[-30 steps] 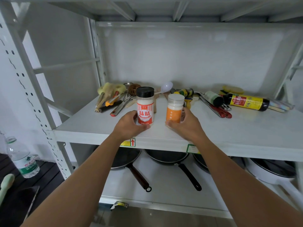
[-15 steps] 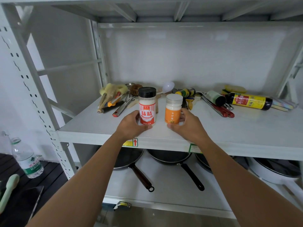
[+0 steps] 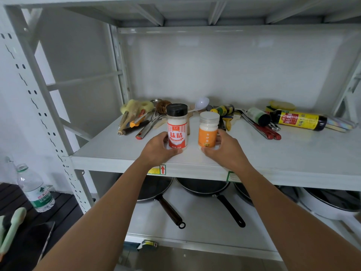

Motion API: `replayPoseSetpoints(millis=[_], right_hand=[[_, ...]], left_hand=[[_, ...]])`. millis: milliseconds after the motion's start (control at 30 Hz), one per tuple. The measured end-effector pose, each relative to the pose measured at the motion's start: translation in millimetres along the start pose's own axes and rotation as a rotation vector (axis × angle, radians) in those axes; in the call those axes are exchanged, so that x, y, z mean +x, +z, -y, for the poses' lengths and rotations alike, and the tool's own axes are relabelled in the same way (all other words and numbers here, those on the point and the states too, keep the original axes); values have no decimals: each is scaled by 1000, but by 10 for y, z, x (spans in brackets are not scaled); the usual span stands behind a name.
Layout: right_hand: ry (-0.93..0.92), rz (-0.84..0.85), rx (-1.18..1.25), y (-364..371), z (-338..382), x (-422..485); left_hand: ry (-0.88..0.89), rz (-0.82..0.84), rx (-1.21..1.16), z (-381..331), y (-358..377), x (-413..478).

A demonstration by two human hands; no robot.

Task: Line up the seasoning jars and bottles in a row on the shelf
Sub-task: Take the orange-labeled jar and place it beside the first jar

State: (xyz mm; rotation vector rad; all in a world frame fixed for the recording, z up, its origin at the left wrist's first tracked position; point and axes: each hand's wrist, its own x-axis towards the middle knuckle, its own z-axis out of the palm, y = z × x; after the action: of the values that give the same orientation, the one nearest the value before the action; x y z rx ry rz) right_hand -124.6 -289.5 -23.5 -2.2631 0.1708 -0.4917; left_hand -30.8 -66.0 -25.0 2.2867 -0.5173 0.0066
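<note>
In the centre of the frame, near the front edge of the white metal shelf (image 3: 273, 153), two jars stand upright side by side, a small gap between them. The left hand (image 3: 159, 148) grasps the taller clear jar with black cap and red label (image 3: 177, 127); the right hand (image 3: 224, 148) grasps the shorter clear jar with white lid and orange label (image 3: 208, 130). Both hold low, probably to keep the jars level and start the row. A dark bottle with yellow label (image 3: 298, 120) lies on its side at the right back, not yet lined up.
</note>
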Motion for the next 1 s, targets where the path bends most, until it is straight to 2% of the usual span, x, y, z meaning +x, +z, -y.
replayPoseSetpoints(millis=[1000], right_hand=[[37,61,55,-40,-21,43]], left_hand=[[-2,13,8,19,15,41]])
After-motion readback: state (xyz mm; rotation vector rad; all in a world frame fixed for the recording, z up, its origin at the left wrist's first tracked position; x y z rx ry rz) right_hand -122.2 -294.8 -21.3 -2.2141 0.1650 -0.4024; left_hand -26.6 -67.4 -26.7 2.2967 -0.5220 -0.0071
